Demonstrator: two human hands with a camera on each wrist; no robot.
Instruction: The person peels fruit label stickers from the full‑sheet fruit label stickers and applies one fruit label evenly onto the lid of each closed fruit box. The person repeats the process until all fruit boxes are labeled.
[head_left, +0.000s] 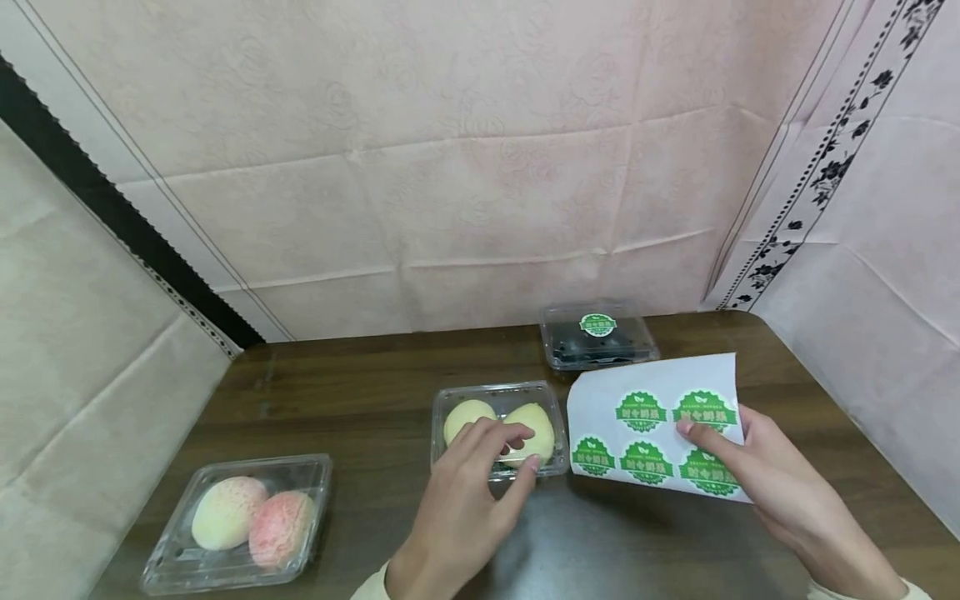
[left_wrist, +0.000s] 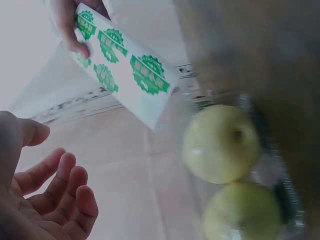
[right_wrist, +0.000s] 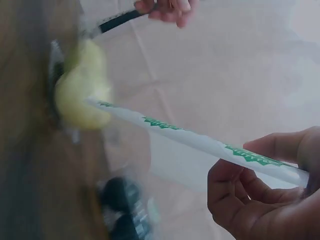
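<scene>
My left hand [head_left: 461, 504] hovers over a clear plastic box [head_left: 498, 392], its fingers loosely bent and its thumb apart. The left wrist view shows nothing between those fingers. Two pale yellow-green, pear-like fruits [head_left: 467, 412] lie in the box; the hand overlaps them in the head view. On the right, my right hand [head_left: 787, 479] pinches a white sheet of stickers [head_left: 600, 408], thumb on the printed face and fingers behind. Several round green labels [head_left: 647, 462] with white lettering cover the sheet. Seen almost edge-on in the right wrist view, the sheet is tilted up beside the box.
At the front left stands another clear box [head_left: 217, 581] with a pale peach [head_left: 228, 512] and a pinker one [head_left: 281, 529]. A lidded box [head_left: 562, 342] of dark fruit, with a green label [head_left: 597, 325], sits by the back edge. Pale cloth walls [head_left: 480, 167] enclose the wooden table [head_left: 360, 367].
</scene>
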